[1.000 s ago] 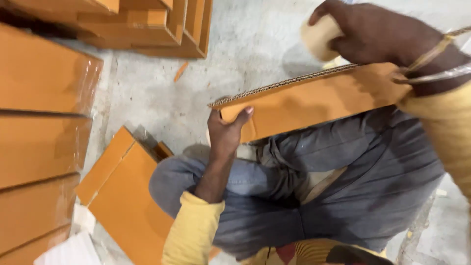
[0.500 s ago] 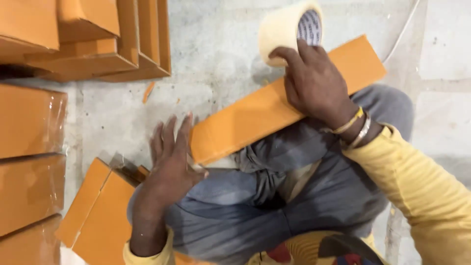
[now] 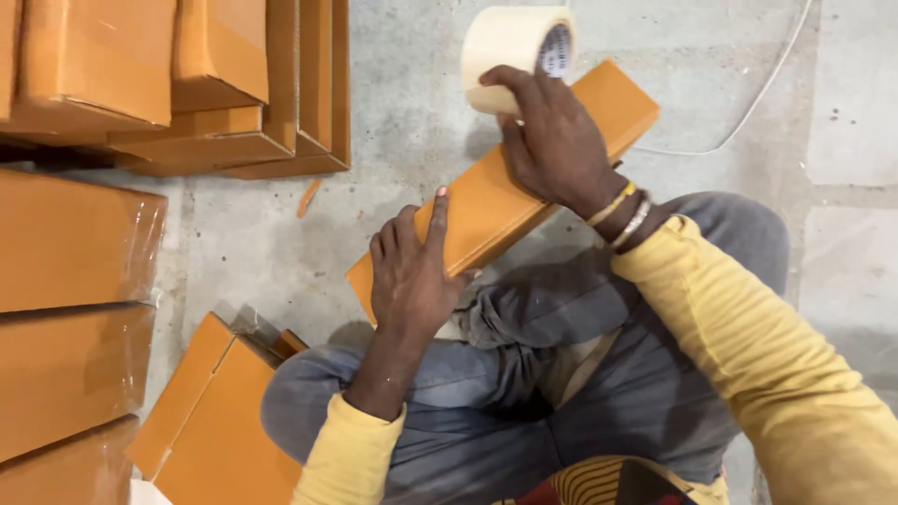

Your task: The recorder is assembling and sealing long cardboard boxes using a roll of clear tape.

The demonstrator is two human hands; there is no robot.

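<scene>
A long, flat orange cardboard box (image 3: 505, 192) is lying slantwise across the seated person's lap, its lower end resting over the grey trousers (image 3: 524, 393) and its upper end reaching out over the concrete floor (image 3: 412, 122). The left hand (image 3: 412, 276) is pressing flat on the lower end of the box, fingers spread and laid along its top face, palm down, not closed around anything. The right hand (image 3: 552, 140) is lying over the upper half of the same box and is gripping a roll of pale tape (image 3: 514, 51), the fingers curling over the roll's rim while the roll is standing just past the box's far edge; whether tape is running from the roll onto the box cannot be told. Two thin bangles (image 3: 622, 210) are sitting on the right wrist, and both arms are wearing yellow sleeves (image 3: 748, 337).

Just beside the left knee, more flat orange boxes (image 3: 206, 421) are lying on the floor, with a bit of clear wrapping (image 3: 248, 323) showing at their upper corner. Along the left edge of the view, a row of orange boxes in clear film (image 3: 75, 299) is stacking up, well apart from the hands. At the top left, another pile of orange boxes (image 3: 187, 84) is sitting on the floor, and a small orange scrap (image 3: 307, 196) is lying near it. A thin white cord (image 3: 748, 112) is curving across the floor beyond the upper end of the held box
</scene>
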